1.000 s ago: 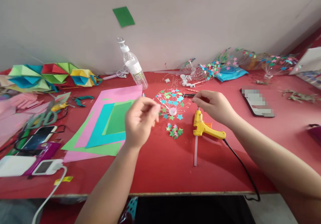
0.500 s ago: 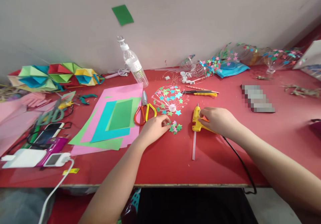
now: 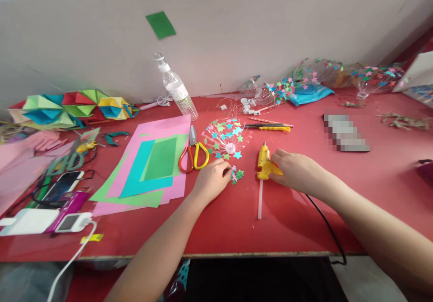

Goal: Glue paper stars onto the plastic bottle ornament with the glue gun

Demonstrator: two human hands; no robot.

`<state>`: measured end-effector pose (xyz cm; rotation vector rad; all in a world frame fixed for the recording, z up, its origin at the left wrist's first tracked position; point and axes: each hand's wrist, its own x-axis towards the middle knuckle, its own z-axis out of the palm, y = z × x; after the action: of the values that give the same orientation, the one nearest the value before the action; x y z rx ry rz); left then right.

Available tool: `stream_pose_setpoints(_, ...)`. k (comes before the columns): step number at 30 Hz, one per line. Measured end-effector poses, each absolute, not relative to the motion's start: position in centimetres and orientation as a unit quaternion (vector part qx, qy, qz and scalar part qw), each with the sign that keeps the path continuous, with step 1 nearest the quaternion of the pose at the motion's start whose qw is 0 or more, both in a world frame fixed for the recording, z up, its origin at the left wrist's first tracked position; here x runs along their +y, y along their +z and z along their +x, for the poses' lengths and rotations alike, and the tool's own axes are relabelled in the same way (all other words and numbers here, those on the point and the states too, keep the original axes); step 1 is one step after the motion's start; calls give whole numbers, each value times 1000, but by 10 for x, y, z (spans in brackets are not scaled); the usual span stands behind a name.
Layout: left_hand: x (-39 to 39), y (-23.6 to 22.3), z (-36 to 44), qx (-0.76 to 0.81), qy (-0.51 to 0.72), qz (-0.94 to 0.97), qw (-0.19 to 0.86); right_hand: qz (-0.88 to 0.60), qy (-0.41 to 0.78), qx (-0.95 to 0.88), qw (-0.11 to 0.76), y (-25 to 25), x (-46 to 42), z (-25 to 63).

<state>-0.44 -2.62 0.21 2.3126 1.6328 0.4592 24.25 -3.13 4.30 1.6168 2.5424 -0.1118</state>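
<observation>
At the right hand (image 3: 293, 169), one glue gun (image 3: 264, 162)

On the red table (image 3: 216, 236), the left hand (image 3: 214, 176) has its fingertips at the pile of small stars (image 3: 239, 175). The right hand (image 3: 294, 169) is wrapped around the handle of the glue gun (image 3: 263, 157), whose nozzle points toward the back edge. Scissors (image 3: 193, 146) lie beside the starry ornament (image 3: 230, 148). Near the back edge, a bottle (image 3: 179, 94) is standing.
</observation>
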Motion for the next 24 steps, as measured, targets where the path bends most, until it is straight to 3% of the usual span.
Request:
stream_pose_setpoints(3,-30,6,-6,549,158,812,119,512,-23,856,66,38,-33,244)
stream_pose_setpoints(7,-37,6,-1,507,210,815,186,492,5,867,79,25,-34,238)
stream_pose_setpoints(13,-45,2,9,430,283,819,253,596,-67,800,18,21,-30,240)
stream_pose_setpoints(17,-52,2,14,414,353,748,382,612,-67,778,-124,30,-32,247)
stream_pose_setpoints(21,-58,3,19,417,386,640,517,529,-90,790,-297,36,-41,244)
stream_pose_setpoints(24,-59,3,23,414,396,593,565,442,-149,818,-338,34,-50,235)
